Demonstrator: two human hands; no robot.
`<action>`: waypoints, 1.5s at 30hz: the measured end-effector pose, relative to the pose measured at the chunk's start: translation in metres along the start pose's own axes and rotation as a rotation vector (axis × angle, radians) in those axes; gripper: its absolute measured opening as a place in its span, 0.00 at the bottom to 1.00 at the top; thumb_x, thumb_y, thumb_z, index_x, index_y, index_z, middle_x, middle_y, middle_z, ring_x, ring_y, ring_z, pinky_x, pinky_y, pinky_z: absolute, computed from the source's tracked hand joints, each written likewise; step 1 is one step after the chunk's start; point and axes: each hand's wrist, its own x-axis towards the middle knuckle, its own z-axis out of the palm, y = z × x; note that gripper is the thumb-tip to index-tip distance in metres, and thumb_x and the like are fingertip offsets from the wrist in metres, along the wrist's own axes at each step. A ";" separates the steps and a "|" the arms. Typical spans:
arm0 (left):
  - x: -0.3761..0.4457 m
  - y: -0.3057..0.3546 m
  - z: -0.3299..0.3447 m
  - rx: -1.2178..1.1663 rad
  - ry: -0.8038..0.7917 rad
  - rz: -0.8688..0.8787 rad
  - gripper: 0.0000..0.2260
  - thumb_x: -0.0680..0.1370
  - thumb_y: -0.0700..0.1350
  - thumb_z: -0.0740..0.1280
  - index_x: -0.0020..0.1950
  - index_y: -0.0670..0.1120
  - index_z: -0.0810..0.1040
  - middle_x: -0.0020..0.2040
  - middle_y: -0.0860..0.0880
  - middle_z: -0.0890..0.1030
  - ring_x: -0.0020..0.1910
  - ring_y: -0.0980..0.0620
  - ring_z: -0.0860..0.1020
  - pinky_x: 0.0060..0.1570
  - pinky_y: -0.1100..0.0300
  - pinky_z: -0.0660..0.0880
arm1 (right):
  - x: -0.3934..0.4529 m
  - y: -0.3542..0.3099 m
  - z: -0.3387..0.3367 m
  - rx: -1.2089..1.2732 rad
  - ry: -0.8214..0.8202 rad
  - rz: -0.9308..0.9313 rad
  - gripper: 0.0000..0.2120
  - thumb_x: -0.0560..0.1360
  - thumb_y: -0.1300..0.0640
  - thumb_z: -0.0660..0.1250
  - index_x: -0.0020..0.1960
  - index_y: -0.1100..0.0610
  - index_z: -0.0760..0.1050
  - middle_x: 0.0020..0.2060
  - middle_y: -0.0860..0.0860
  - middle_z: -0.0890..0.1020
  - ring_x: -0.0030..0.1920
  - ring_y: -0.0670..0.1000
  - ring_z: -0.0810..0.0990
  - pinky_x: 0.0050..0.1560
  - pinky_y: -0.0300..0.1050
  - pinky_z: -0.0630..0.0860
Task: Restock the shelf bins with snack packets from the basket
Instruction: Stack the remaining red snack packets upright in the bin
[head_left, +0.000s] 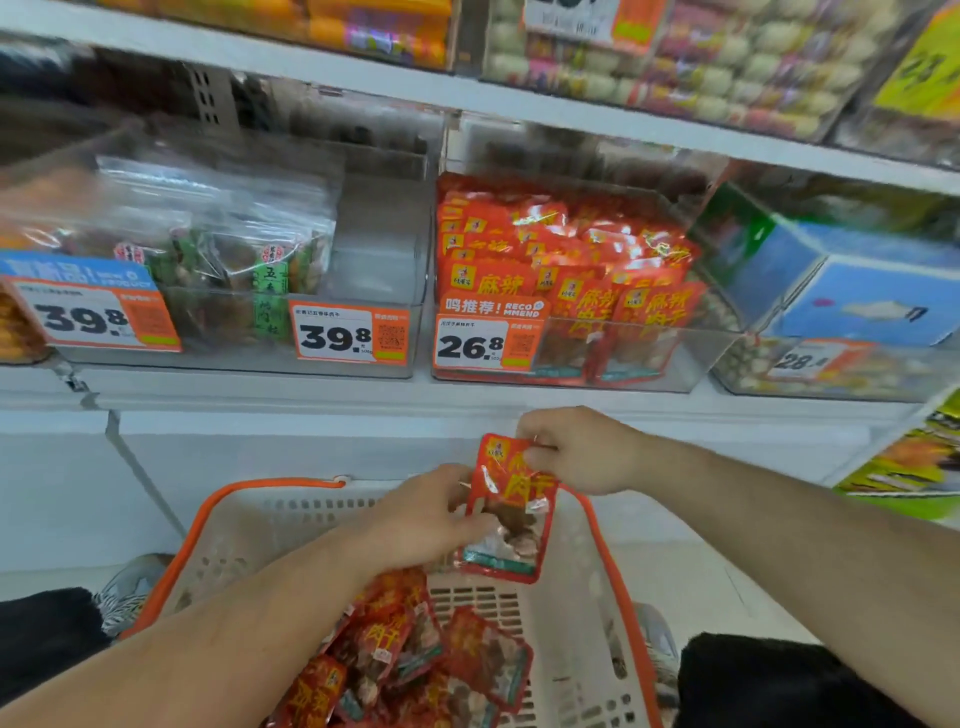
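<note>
We hold one red snack packet (506, 512) upright above the basket (582, 587), right hand (582, 449) pinching its top and left hand (431, 514) its side, directly below the red-packet bin (706, 358), right hand nearer.

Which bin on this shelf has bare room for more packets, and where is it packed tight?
Free: the right part of the clear bin with the 39.8 tag, between the bagged snacks and that bin's right wall. Crowded: the 26.8 bin, filled with red packets across its width. Both hands, left hand and right hand, hold one red packet above the basket.
</note>
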 end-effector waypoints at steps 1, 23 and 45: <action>0.000 0.008 -0.001 -0.042 0.037 0.044 0.20 0.73 0.58 0.70 0.64 0.56 0.75 0.58 0.56 0.82 0.55 0.58 0.80 0.59 0.55 0.76 | -0.007 -0.005 -0.010 0.003 0.033 -0.029 0.14 0.80 0.57 0.63 0.39 0.44 0.67 0.36 0.44 0.73 0.41 0.50 0.74 0.44 0.47 0.72; 0.052 0.127 -0.087 0.463 0.877 0.121 0.58 0.61 0.69 0.75 0.79 0.49 0.46 0.78 0.38 0.43 0.77 0.37 0.45 0.76 0.43 0.48 | -0.087 0.042 -0.126 0.121 1.527 -0.077 0.10 0.74 0.53 0.68 0.48 0.57 0.84 0.37 0.46 0.82 0.38 0.49 0.79 0.46 0.41 0.77; 0.061 0.109 -0.080 0.502 0.959 0.055 0.55 0.58 0.74 0.72 0.78 0.52 0.53 0.77 0.44 0.56 0.69 0.38 0.67 0.57 0.42 0.75 | 0.044 0.121 -0.179 -0.510 0.878 0.628 0.12 0.74 0.49 0.70 0.54 0.54 0.81 0.53 0.57 0.81 0.59 0.61 0.75 0.58 0.51 0.71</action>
